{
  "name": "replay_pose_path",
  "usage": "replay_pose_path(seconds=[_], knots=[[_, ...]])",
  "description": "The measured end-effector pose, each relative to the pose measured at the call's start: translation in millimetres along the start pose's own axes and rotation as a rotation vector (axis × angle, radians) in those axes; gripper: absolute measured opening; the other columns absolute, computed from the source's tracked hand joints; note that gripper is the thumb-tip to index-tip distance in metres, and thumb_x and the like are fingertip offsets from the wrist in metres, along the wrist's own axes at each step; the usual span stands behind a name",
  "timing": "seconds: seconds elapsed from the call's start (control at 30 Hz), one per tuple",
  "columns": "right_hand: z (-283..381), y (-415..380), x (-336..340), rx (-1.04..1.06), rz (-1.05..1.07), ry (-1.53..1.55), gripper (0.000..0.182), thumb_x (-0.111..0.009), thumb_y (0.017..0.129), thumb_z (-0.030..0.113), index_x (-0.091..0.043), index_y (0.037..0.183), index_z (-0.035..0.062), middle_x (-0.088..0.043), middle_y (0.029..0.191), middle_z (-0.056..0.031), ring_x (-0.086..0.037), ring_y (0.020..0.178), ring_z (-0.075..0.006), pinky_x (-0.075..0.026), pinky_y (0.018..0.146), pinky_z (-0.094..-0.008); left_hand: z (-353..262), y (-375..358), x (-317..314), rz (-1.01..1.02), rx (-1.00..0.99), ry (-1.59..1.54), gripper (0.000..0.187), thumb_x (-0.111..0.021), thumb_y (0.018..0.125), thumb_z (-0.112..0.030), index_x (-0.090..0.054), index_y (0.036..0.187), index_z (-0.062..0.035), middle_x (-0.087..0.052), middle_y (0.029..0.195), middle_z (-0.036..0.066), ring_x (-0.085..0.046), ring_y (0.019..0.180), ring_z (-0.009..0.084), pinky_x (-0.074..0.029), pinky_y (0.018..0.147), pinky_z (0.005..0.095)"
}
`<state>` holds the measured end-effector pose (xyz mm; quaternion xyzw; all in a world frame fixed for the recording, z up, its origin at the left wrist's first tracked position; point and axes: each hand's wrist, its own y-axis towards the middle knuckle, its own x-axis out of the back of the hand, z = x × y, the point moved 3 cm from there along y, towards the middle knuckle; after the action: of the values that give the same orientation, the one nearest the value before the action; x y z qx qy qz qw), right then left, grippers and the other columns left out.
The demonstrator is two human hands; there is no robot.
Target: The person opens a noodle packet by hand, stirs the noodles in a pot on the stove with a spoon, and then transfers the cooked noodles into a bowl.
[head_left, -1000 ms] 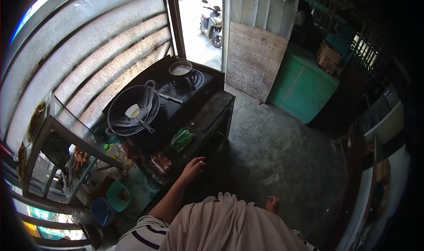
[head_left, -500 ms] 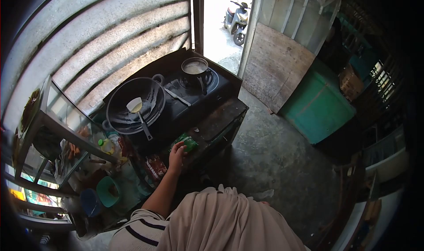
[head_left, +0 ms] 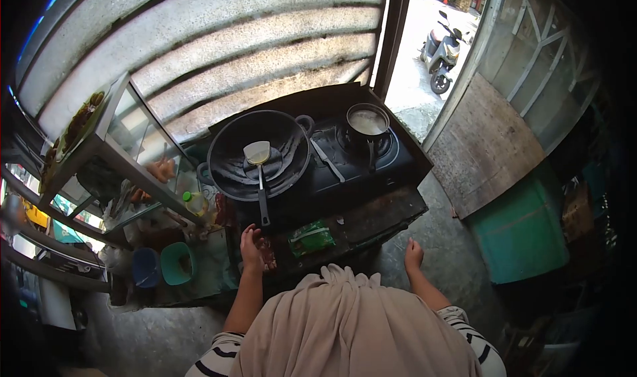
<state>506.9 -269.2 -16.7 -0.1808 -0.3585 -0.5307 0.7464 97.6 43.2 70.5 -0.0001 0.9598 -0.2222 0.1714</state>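
My left hand (head_left: 251,247) is open at the counter's front edge, fingers slightly bent, beside a red packet (head_left: 267,254). Off the counter's right end, my right hand (head_left: 413,253) is curled into a loose fist with nothing visible in it. A green packet (head_left: 312,238) lies on the counter between the two. Beyond, a black wok (head_left: 229,154) sits on the stove, and a spatula (head_left: 263,194) rests in it with its handle over the near rim. A knife (head_left: 328,161) lies to the wok's right. On the right burner stands a saucepan (head_left: 368,120) of pale liquid.
Left of the stove are a glass display case (head_left: 142,161), a bottle with a green cap (head_left: 194,203), a teal container (head_left: 176,264) and a blue one (head_left: 146,268). A wooden panel (head_left: 491,145) and a green box (head_left: 521,231) stand to the right. A scooter (head_left: 441,55) is parked outside.
The view has swung left. My left hand has moved from the green packet to beside the red one. My right hand has come into view.
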Motion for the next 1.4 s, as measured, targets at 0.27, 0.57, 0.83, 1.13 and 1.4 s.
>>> replay_pose_path(seconds=[0.27,0.57,0.83,1.13,1.4], knots=[[79.0,-5.3,-60.7,0.330,0.368,0.145,0.031,-0.052,0.087,0.027,-0.052,0.070,0.0007,-0.055,0.066,-0.0185,-0.054,0.065,-0.0372,-0.040,0.056,-0.0432,21.7,-35.8,28.8,-0.116,0.035,-0.112,0.023,-0.046,0.091,-0.028,-0.054,0.109,-0.0168,-0.055,0.090,-0.002,-0.048,0.072,0.0104,-0.039,0.062,0.0258],[74.6,60.8,-49.9,0.587,0.672,0.019,0.024,-0.060,0.074,0.018,-0.048,0.062,0.0014,-0.052,0.061,-0.0173,-0.053,0.059,-0.0362,-0.040,0.053,-0.0419,44.1,-50.7,-5.1,-0.302,0.037,-0.231,0.021,-0.046,0.091,-0.031,-0.055,0.106,-0.0199,-0.055,0.087,-0.005,-0.047,0.069,0.0087,-0.035,0.057,0.0237],[21.7,147.2,-24.0,0.554,0.518,-0.019,0.016,-0.057,0.069,0.010,-0.046,0.062,0.0014,-0.051,0.063,-0.0183,-0.053,0.062,-0.0375,-0.040,0.055,-0.0440,55.5,-33.3,-88.2,-0.313,0.041,-0.364,0.024,-0.045,0.092,-0.036,-0.057,0.106,-0.0209,-0.056,0.087,-0.007,-0.047,0.069,0.0083,-0.035,0.055,0.0233],[-4.9,173.6,-13.6,0.700,0.705,-0.135,0.007,-0.055,0.069,0.010,-0.051,0.067,0.0042,-0.056,0.070,-0.0180,-0.056,0.070,-0.0384,-0.044,0.059,-0.0459,89.2,-47.9,-113.0,-0.413,-0.024,-0.473,0.025,-0.042,0.092,-0.036,-0.057,0.104,-0.0199,-0.055,0.083,-0.007,-0.046,0.065,0.0094,-0.034,0.053,0.0244],[58.1,175.2,-37.5,1.012,0.828,-0.022,0.016,-0.059,0.074,0.016,-0.054,0.065,0.0044,-0.055,0.065,-0.0153,-0.056,0.064,-0.0359,-0.045,0.055,-0.0439,86.7,-79.9,-57.2,-0.573,-0.124,-0.578,0.025,-0.044,0.091,-0.037,-0.056,0.105,-0.0196,-0.054,0.086,-0.006,-0.046,0.064,0.0076,-0.034,0.053,0.0233]])
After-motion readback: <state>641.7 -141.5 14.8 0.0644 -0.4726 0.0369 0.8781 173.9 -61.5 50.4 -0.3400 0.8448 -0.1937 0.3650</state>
